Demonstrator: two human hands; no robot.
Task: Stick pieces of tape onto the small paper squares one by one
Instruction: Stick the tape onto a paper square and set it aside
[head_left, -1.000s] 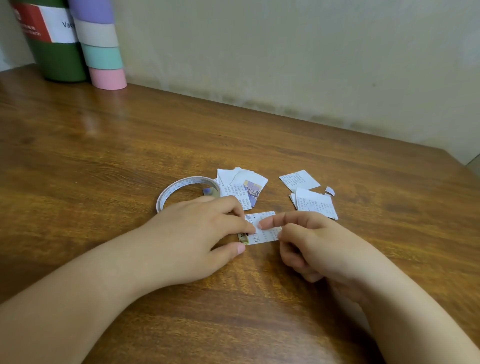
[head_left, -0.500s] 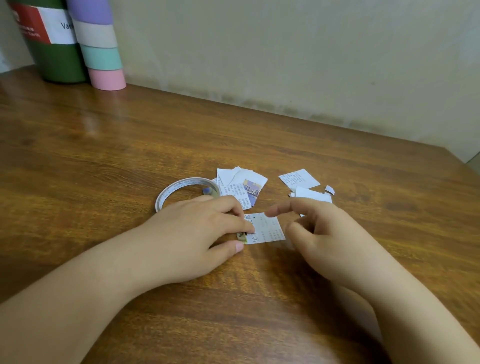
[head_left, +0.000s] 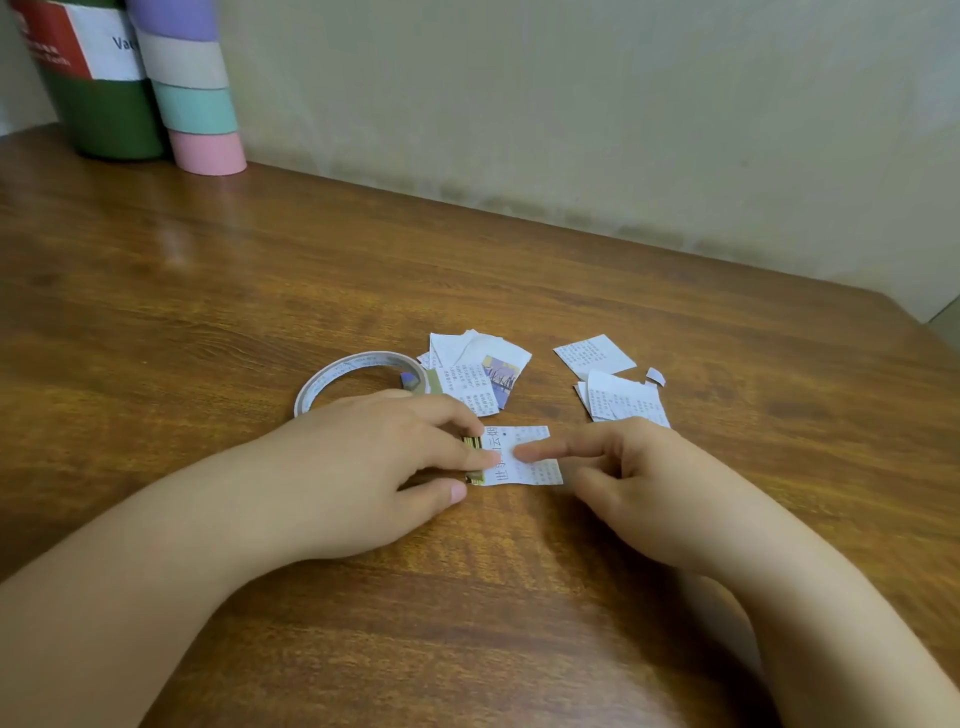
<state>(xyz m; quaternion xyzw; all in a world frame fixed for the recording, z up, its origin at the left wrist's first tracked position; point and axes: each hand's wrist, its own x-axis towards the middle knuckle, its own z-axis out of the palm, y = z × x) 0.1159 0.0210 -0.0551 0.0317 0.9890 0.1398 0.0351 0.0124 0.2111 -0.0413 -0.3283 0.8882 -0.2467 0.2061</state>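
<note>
Head camera view, looking down at a small printed paper square (head_left: 522, 457) lying flat on a wooden surface (head_left: 260, 312), between two bare hands. The left hand (head_left: 384, 462) pins the square's left edge, its index fingertip pressing down and its thumb lying just beside the lower corner; the fingers are loosely bent and grip nothing. The right hand (head_left: 623, 467) points its straight index finger onto the middle of the square, with its other fingers loosely curled and holding nothing. Whether clear tape already covers the square cannot be told.

Just behind the left hand lies a roll of tape (head_left: 353, 376), flat on the surface. Touching the roll's right side is a loose pile of paper squares (head_left: 475, 369), one with a purple picture. A second pile of paper squares (head_left: 618, 389) lies behind the right hand, with a tiny scrap (head_left: 655, 376) beside it. Far back on the left, against the wall, stand a green canister (head_left: 104, 104) and a pastel striped tube (head_left: 192, 93).

The likely risk is that the light paper slides or lifts with a sticky fingertip, leaving the tape creased or crooked.
</note>
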